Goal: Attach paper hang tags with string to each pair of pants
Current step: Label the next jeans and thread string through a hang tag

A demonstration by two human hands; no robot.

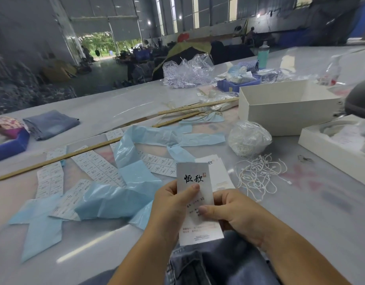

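Observation:
Both hands hold a white paper hang tag (193,175) with black brush characters, upright above the table's near edge. My left hand (173,204) grips its left side with the thumb across the front. My right hand (231,210) pinches its right side, thumb on the printed face. Dark blue denim pants (214,264) lie just under the tag at the bottom of the view. More white hang tags (220,171) lie on the table behind the held one. Loose white strings (260,175) lie scattered to the right, beside a plastic bag of strings (248,140).
Blue backing paper (115,194) and sticker label sheets (99,167) cover the table's left and middle. Long wooden rulers (54,159) cross it. Folded light denim (51,124) lies far left. White boxes (280,112) stand at the right, and a blue tray (8,147) at the left edge.

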